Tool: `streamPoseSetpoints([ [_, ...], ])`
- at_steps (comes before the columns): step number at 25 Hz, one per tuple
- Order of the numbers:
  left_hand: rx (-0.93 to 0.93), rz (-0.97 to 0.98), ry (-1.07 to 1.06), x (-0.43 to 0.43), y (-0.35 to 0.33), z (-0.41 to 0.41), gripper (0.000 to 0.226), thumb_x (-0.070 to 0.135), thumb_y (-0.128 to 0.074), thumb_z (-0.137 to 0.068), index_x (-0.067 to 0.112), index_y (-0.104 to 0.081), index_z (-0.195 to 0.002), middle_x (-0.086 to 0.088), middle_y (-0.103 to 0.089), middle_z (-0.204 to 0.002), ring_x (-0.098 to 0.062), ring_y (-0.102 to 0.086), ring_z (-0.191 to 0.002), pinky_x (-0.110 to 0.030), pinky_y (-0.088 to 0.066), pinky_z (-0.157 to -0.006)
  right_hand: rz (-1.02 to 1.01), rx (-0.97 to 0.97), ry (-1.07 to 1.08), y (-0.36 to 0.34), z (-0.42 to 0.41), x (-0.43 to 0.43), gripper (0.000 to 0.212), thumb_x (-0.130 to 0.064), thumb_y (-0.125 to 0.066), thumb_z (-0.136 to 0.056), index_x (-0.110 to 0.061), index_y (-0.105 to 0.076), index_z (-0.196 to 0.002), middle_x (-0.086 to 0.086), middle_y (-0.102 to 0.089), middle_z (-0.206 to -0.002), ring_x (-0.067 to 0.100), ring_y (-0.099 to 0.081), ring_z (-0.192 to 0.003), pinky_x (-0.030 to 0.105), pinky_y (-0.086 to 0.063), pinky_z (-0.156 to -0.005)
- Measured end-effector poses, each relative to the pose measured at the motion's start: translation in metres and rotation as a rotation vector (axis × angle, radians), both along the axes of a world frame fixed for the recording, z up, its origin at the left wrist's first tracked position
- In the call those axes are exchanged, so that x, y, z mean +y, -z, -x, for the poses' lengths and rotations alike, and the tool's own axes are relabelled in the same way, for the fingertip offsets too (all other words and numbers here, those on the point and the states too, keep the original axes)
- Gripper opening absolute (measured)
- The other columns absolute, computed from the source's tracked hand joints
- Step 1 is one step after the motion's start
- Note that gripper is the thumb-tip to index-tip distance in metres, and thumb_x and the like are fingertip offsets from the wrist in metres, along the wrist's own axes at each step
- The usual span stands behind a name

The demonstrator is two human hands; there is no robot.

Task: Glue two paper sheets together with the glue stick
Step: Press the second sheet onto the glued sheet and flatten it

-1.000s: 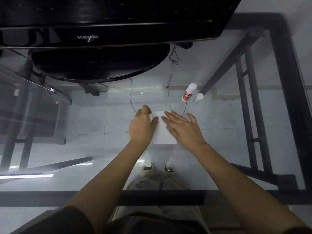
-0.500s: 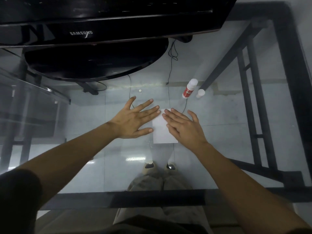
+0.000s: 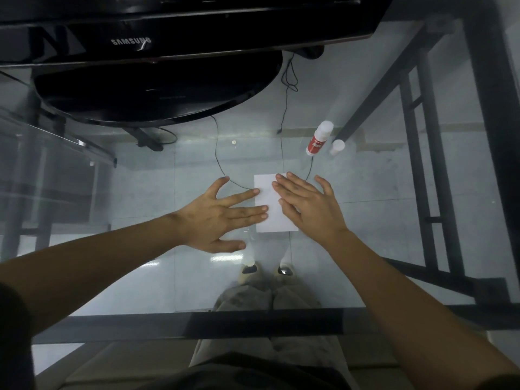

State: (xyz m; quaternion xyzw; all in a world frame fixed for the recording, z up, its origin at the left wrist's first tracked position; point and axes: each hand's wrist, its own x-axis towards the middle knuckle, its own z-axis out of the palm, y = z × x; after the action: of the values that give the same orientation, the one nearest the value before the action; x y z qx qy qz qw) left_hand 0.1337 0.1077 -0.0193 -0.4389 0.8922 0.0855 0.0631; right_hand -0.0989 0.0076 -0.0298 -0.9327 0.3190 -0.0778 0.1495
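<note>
**On the glass desk, pressing the sheets flat**

Left of the white paper [image 3: 271, 205], the left hand [image 3: 216, 218] has uncurled and slid off, flat, only fingertips touching. Right hand [image 3: 306, 205] lies spread on it, gripping nothing. Beyond, the glue stick [image 3: 319, 137] stands uncapped beside its cap [image 3: 336, 147]; bonding looks nearly done.

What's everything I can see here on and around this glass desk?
Paper: one white stack showing, flat at the middle of the glass; separate sheets cannot be told apart.
Glue stick: one, white with a red label, past the paper.
Cap: one, white, just right of the glue stick.
Monitor: one, black, on a round base at the far edge.
Glass table: one, clear with a black frame.
Cables: thin, black, seen through the glass.
Left hand: open, fingertips on the paper's left edge.
Right hand: open, flat on the paper's right side.
</note>
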Motion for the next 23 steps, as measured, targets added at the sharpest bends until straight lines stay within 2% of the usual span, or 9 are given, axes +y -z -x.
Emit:
streamPoseSetpoints([
  [5, 0.113, 0.023, 0.017, 0.020, -0.004, 0.009, 0.059, 0.056, -0.026, -0.091, 0.027, -0.031, -0.142, 0.009, -0.035, -0.148, -0.024, -0.014, -0.142, -0.062, -0.013, -0.104, -0.027, 0.030, 0.001, -0.001, 0.000, 0.000, 0.038, -0.028, -0.045, -0.094, -0.022, -0.048, -0.132, -0.003, -0.048, -0.139, 0.012, -0.040, -0.131, 0.045, -0.020, -0.107],
  [8, 0.294, 0.060, -0.388, 0.019, -0.010, 0.030, 0.051, 0.045, -0.018, -0.097, 0.025, -0.033, -0.141, 0.006, -0.034, -0.146, -0.023, -0.021, -0.140, -0.057, -0.019, -0.106, -0.035, 0.033, 0.002, -0.003, 0.000, 0.000, 0.038, -0.027, -0.046, -0.094, -0.023, -0.048, -0.132, -0.004, -0.046, -0.140, 0.012, -0.038, -0.132, 0.045, -0.019, -0.107],
  [11, 0.455, 0.031, -0.741, 0.013, -0.009, 0.056, 0.049, 0.040, -0.019, -0.097, 0.024, -0.030, -0.142, 0.007, -0.029, -0.147, -0.016, -0.016, -0.141, -0.048, -0.013, -0.110, -0.048, 0.045, 0.000, -0.004, -0.001, 0.001, 0.038, -0.026, -0.047, -0.094, -0.023, -0.047, -0.133, -0.003, -0.045, -0.141, 0.013, -0.037, -0.133, 0.046, -0.018, -0.108],
  [12, 0.433, 0.012, -0.822, 0.008, -0.008, 0.061, 0.048, 0.039, -0.020, -0.098, 0.023, -0.027, -0.143, 0.007, -0.026, -0.149, -0.016, -0.014, -0.141, -0.047, -0.012, -0.111, -0.044, 0.050, 0.004, -0.005, -0.001, 0.001, 0.039, -0.027, -0.046, -0.095, -0.023, -0.047, -0.133, -0.004, -0.045, -0.141, 0.013, -0.037, -0.133, 0.046, -0.018, -0.108],
  [14, 0.260, -0.060, -0.900, 0.000, -0.004, 0.064, 0.053, 0.046, -0.016, -0.097, 0.026, -0.012, -0.146, 0.008, -0.010, -0.153, -0.019, -0.002, -0.143, -0.049, -0.008, -0.112, -0.057, 0.070, -0.001, -0.007, 0.000, 0.000, 0.039, -0.028, -0.044, -0.096, -0.023, -0.045, -0.135, -0.005, -0.043, -0.142, 0.012, -0.035, -0.134, 0.045, -0.017, -0.108],
  [17, 0.045, -0.110, -0.803, 0.000, 0.006, 0.064, 0.062, 0.059, -0.001, -0.089, 0.031, 0.016, -0.141, 0.013, 0.021, -0.147, -0.019, 0.024, -0.137, -0.050, 0.003, -0.112, -0.099, 0.163, -0.045, -0.008, 0.000, -0.003, 0.044, -0.033, -0.038, -0.097, -0.023, -0.035, -0.140, -0.004, -0.034, -0.148, 0.013, -0.026, -0.139, 0.046, -0.011, -0.111],
  [20, 0.010, -0.124, -0.746, 0.003, 0.010, 0.061, 0.070, 0.067, 0.005, -0.083, 0.029, 0.025, -0.138, 0.010, 0.026, -0.146, -0.021, 0.029, -0.135, -0.049, 0.009, -0.110, -0.083, 0.262, -0.062, -0.009, -0.001, -0.003, 0.048, -0.036, -0.031, -0.098, -0.023, -0.024, -0.144, -0.004, -0.024, -0.152, 0.013, -0.017, -0.141, 0.044, -0.007, -0.112],
  [23, -0.003, -0.128, -0.699, 0.003, 0.010, 0.056, 0.079, 0.073, 0.001, -0.081, 0.027, 0.022, -0.141, 0.009, 0.025, -0.148, -0.022, 0.026, -0.137, -0.051, 0.006, -0.111, -0.054, 0.336, -0.075, -0.008, -0.001, -0.003, 0.050, -0.038, -0.024, -0.098, -0.024, -0.015, -0.145, -0.005, -0.017, -0.154, 0.012, -0.011, -0.142, 0.043, -0.005, -0.113],
])
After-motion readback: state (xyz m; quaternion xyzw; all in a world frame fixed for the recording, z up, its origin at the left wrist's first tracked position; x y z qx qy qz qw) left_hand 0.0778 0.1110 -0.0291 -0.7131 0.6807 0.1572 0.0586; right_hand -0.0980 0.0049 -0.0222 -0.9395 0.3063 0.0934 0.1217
